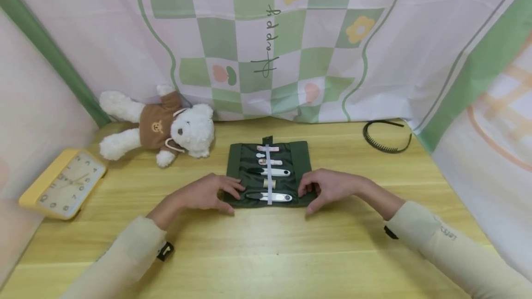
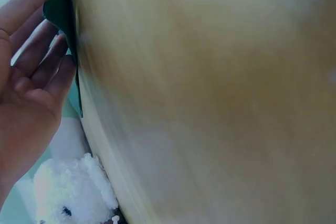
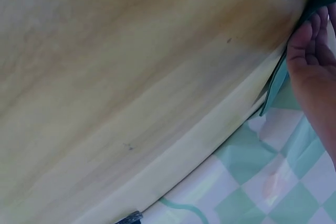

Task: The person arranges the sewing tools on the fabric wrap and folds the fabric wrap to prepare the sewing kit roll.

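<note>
An unfolded dark green case (image 1: 300, 153) lies on the wooden table, its snap tab at the far edge. A white elastic band (image 1: 269, 176) runs down its middle over several small items, among them a pale spool (image 1: 270, 183) and two white-handled tools with dark ends, the far one (image 1: 276, 172) and the near one (image 1: 282, 197). My left hand (image 1: 208, 191) rests its fingers on the case's near left corner, thumb apart on the table side. At the right flap, the bent fingers of my right hand (image 1: 330, 187) touch the edge, thumb spread toward me.
Behind the case at left lies a white teddy bear (image 1: 155, 127) in a brown hoodie. A yellow clock (image 1: 68, 183) stands at the left table edge. At the back right sits a black headband (image 1: 386, 151). A checked cloth (image 1: 253, 36) hangs behind the table.
</note>
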`<state>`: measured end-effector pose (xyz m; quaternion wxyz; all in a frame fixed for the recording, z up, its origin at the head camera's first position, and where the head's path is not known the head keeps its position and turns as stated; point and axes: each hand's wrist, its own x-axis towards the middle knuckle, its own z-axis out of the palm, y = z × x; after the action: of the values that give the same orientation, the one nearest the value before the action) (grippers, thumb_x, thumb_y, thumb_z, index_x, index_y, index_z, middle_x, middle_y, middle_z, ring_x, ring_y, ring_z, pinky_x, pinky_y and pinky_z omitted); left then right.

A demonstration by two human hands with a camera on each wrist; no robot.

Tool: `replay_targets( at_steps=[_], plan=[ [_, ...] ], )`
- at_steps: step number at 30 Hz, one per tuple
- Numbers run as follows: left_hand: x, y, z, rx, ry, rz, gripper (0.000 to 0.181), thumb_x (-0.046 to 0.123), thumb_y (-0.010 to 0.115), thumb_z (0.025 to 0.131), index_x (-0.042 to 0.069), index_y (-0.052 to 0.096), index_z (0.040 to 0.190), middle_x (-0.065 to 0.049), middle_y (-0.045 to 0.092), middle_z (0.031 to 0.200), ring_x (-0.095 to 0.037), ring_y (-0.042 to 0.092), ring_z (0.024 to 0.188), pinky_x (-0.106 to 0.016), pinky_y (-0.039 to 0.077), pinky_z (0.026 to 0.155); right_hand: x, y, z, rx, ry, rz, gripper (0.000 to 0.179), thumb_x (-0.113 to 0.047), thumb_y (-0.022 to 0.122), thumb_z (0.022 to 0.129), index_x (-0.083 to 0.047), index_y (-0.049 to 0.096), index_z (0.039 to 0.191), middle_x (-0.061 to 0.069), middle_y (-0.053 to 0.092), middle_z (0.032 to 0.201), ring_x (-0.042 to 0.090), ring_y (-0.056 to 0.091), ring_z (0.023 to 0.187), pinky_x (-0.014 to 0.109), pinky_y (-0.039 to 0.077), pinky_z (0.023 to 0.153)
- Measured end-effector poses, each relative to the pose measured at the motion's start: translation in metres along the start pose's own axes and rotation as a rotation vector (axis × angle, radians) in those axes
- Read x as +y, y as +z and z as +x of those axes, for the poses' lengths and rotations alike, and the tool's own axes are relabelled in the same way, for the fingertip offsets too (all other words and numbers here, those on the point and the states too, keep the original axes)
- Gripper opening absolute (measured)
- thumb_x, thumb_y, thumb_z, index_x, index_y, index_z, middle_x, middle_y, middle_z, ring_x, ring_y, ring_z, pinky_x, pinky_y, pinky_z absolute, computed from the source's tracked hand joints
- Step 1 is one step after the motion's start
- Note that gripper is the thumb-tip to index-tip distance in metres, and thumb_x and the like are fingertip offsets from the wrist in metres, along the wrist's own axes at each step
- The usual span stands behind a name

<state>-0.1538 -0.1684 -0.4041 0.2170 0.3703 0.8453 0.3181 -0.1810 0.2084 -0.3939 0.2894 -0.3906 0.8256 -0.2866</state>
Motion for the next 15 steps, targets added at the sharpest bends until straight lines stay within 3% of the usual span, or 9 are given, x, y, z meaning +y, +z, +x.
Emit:
replay_targets(
  at_steps=[9,15],
  plan=[
    [-0.002,0.001,0.002,0.025,-0.005,0.008,0.018,0.022,0.080,0.090,0.014,0.078,0.106,-0.006,0.062,0.138,-0.031,0.048,0.138,-0.051,0.036,0.113,-0.009,0.005,0.003,-0.012,0.036,-0.120,0.046,-0.043,0.090,0.075,-0.018,0.066,0.105,-0.004,0.059,0.096,0.017,0.054,0.089,0.031,0.048,0.077],
    [-0.003,0.001,0.001,0.050,0.014,-0.035,0.008,0.020,0.078,0.092,0.015,0.079,0.098,-0.008,0.064,0.135,-0.032,0.050,0.136,-0.052,0.037,0.112,-0.013,0.006,0.004,-0.018,0.046,-0.203,0.034,-0.034,0.088,0.079,-0.019,0.064,0.099,-0.004,0.057,0.093,0.017,0.052,0.086,0.032,0.046,0.075]
  ],
)
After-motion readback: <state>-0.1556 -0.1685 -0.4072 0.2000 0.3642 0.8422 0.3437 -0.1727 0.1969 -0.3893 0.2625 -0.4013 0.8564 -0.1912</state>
